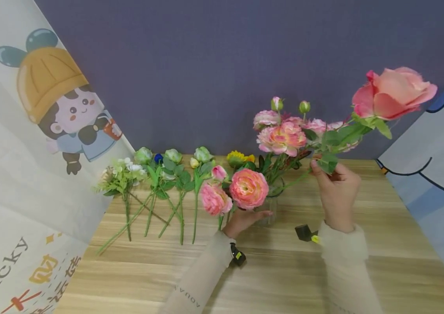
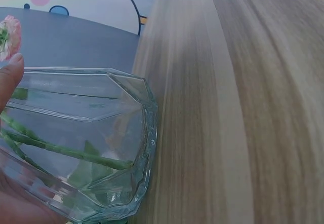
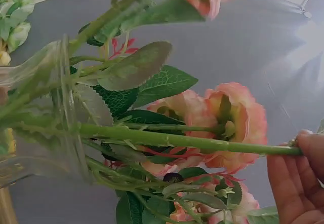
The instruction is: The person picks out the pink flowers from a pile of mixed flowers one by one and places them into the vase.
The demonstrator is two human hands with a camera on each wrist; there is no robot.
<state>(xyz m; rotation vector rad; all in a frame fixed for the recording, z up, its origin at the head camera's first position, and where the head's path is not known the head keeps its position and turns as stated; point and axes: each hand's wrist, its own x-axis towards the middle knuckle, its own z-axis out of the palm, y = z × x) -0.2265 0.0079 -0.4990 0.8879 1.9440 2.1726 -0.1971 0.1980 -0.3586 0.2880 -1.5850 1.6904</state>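
Observation:
A clear glass vase stands on the table with several pink flowers in its mouth. My left hand holds the vase low on its side, thumb across the front. Through the faceted glass, green stem ends show inside. My right hand pinches the green stem of a large pink rose between thumb and fingers. That stem slants down into the vase's mouth, and the bloom leans out to the upper right. Two coral-pink blooms, one of them a ranunculus-like flower, hang at the vase's left.
Left of the vase lies a row of loose stems, among them white flowers, green-white buds and a yellow flower. A dark wall rises behind the wooden table. Printed cloths hang at both sides.

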